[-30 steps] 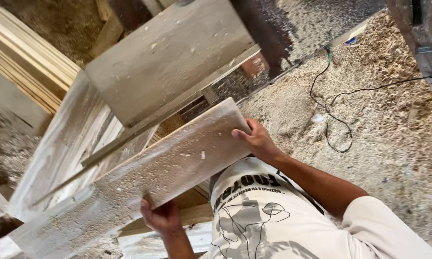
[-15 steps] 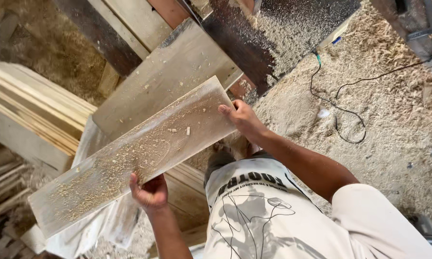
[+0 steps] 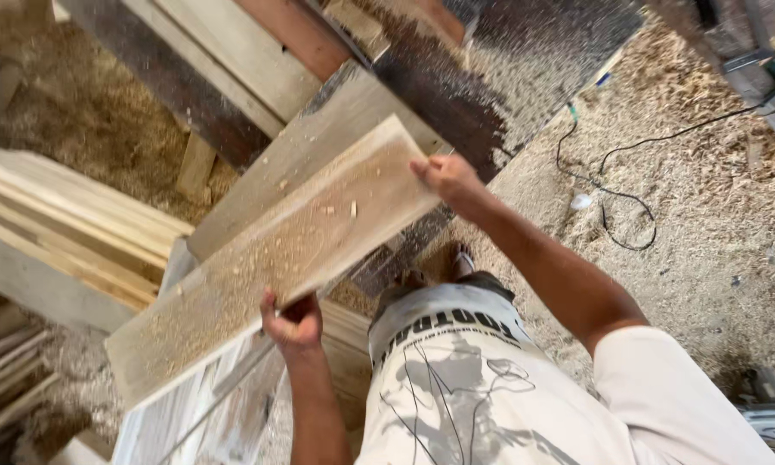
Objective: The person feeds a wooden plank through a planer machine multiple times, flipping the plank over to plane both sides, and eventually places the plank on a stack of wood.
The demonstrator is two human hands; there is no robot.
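I hold a long pale wooden plank [image 3: 267, 258] dusted with sawdust, lifted and slanting from lower left to upper right. My left hand [image 3: 293, 323] grips its near long edge around the middle. My right hand [image 3: 446, 179] clasps the plank's upper right end. Below the plank lie a wider grey board [image 3: 336, 129] and other boards, partly hidden by it.
A stack of pale planks [image 3: 69, 232] lies at the left. Dark beams and a reddish board [image 3: 293, 34] run across the top. Sawdust covers the floor [image 3: 706, 198], where a black cable [image 3: 611, 185] loops. A power tool [image 3: 766, 409] shows at the lower right corner.
The plank has swung up and leftward in the view, held by both hands throughout. The plank stack at the left has come more into view.
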